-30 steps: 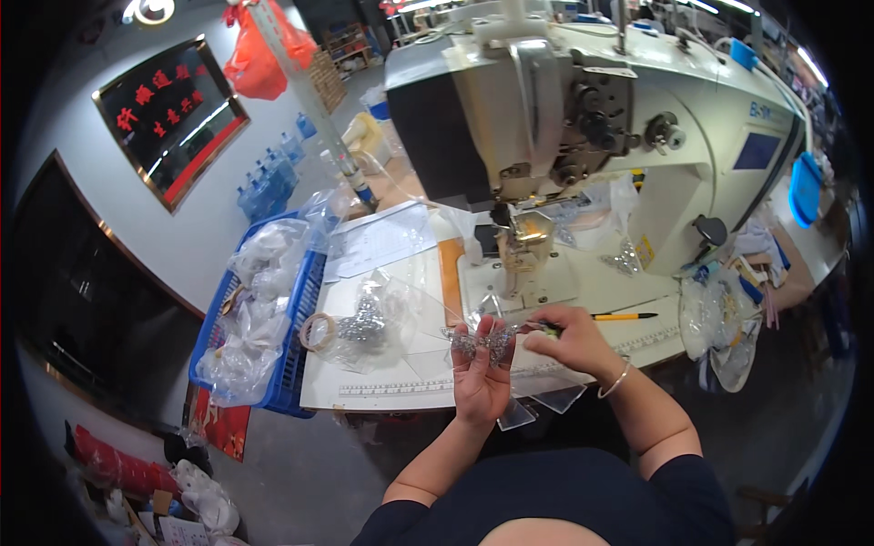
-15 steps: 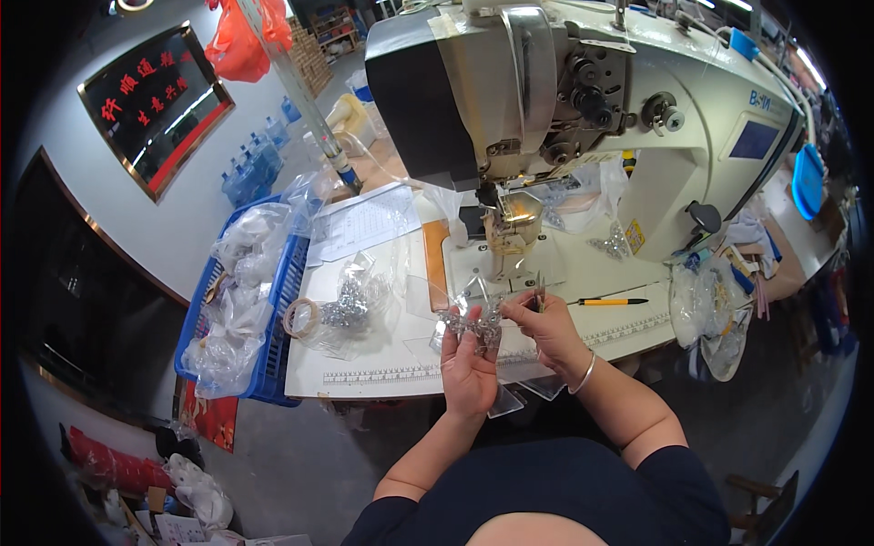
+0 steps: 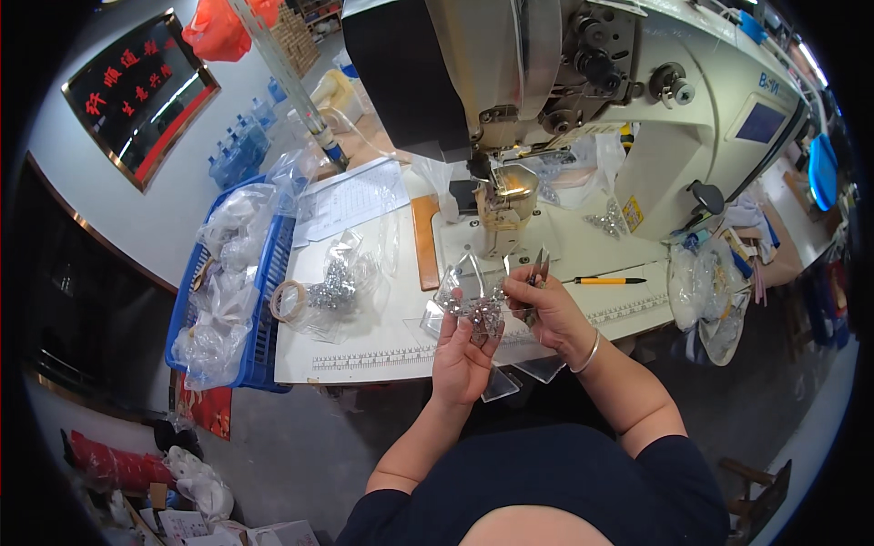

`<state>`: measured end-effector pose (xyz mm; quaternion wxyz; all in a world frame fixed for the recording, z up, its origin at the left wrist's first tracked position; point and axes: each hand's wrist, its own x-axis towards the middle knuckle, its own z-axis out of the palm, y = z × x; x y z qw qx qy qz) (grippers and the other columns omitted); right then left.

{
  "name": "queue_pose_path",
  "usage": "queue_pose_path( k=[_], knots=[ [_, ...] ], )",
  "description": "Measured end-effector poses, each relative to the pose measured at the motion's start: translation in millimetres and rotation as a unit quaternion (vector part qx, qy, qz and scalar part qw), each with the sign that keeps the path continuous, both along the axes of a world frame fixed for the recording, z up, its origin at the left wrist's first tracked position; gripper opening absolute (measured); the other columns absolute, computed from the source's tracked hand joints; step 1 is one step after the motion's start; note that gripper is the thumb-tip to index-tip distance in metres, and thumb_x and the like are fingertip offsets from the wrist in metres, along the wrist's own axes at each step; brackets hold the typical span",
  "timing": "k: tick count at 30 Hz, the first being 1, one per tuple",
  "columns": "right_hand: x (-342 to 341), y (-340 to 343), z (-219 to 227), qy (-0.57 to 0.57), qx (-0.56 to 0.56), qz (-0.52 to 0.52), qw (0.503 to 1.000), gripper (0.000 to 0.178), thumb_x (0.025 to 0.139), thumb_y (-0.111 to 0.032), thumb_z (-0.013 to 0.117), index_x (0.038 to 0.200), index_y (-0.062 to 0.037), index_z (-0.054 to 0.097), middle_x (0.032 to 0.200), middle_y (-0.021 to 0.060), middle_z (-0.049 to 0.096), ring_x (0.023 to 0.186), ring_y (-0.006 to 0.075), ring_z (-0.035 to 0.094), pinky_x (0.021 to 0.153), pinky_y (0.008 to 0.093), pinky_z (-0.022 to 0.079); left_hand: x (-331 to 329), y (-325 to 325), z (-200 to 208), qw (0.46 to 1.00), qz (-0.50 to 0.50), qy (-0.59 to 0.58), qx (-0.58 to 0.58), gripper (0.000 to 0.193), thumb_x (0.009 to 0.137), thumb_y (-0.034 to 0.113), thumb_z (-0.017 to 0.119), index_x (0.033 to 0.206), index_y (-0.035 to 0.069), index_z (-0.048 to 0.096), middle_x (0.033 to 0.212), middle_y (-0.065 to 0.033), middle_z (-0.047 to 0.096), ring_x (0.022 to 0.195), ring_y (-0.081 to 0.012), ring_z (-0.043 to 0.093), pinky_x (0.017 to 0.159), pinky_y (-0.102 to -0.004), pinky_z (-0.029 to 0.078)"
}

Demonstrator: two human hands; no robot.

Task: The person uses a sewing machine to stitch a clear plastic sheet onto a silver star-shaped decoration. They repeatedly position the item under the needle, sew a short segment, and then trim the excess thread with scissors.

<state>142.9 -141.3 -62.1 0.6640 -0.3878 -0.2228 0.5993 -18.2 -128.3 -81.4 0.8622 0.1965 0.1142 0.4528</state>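
Note:
My left hand [image 3: 462,366] is closed around a piece of clear plastic set with silvery rhinestones [image 3: 480,315], held over the front of the sewing table. At the right side of that piece, the fingers of my right hand [image 3: 557,318] pinch its edge. Small metal snips [image 3: 541,264] are gripped in the same hand, blades pointing up and away from me. Just beyond both hands stands the needle area of a white sewing machine [image 3: 510,196]. Clear sheets [image 3: 500,384] hang at the table's front edge below my hands.
On the left, a blue basket [image 3: 264,341] holds clear plastic bags. Beside it lie a tape roll [image 3: 289,301], a rhinestone heap [image 3: 335,284] on plastic, and a paper sheet [image 3: 350,200]. A yellow pen [image 3: 610,280] and ruler strip [image 3: 378,358] are on the table [image 3: 300,350].
The view has shifted a little. Both hands stay at the rhinestone piece, and the snips in my right hand now show more clearly, with their blades apart.

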Motion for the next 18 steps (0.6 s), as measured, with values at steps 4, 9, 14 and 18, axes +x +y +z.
queue_pose_path(
  k=[4,9,14,18],
  knots=[
    [1,-1,1,-0.058,-0.003,0.000,0.998,0.019,0.076,-0.016,0.072,0.089,-0.0077,0.059,0.073,-0.0014,0.058,0.062,0.0053,0.049,0.057,0.0194,0.038,-1,0,-3,1.000,0.006,-0.015,0.013,0.042,0.096,0.011,0.041,0.136,0.019,0.034,0.125,-0.0073,0.051,0.112,-0.0188,0.053,0.096,-0.0390,0.044],
    [41,0,-2,-0.407,0.000,-0.166,0.898,0.035,0.076,-0.018,0.071,0.104,-0.0014,0.060,0.084,0.0030,0.062,0.072,0.0102,0.056,0.066,0.0231,0.044,-5,5,-2,0.997,0.054,0.030,0.048,0.043,0.095,0.006,0.043,0.136,0.016,0.035,0.126,-0.0094,0.050,0.111,-0.0190,0.053,0.097,-0.0374,0.044],
    [100,-3,-23,-0.713,-0.040,-0.273,0.644,0.041,0.072,-0.021,0.073,0.105,-0.0028,0.059,0.094,0.0103,0.062,0.091,0.0256,0.058,0.079,0.0364,0.046,-3,6,0,0.992,0.054,0.069,0.093,0.043,0.093,0.001,0.042,0.135,0.011,0.034,0.127,-0.0109,0.049,0.112,-0.0194,0.051,0.098,-0.0371,0.043],
    [76,-2,6,-0.735,0.139,-0.325,0.578,0.031,0.071,-0.013,0.072,0.099,-0.0060,0.061,0.095,0.0112,0.060,0.090,0.0293,0.056,0.076,0.0378,0.046,4,4,1,0.990,0.048,0.078,0.109,0.044,0.093,0.000,0.043,0.136,0.009,0.033,0.127,-0.0113,0.048,0.113,-0.0200,0.050,0.098,-0.0368,0.042]
  ],
)
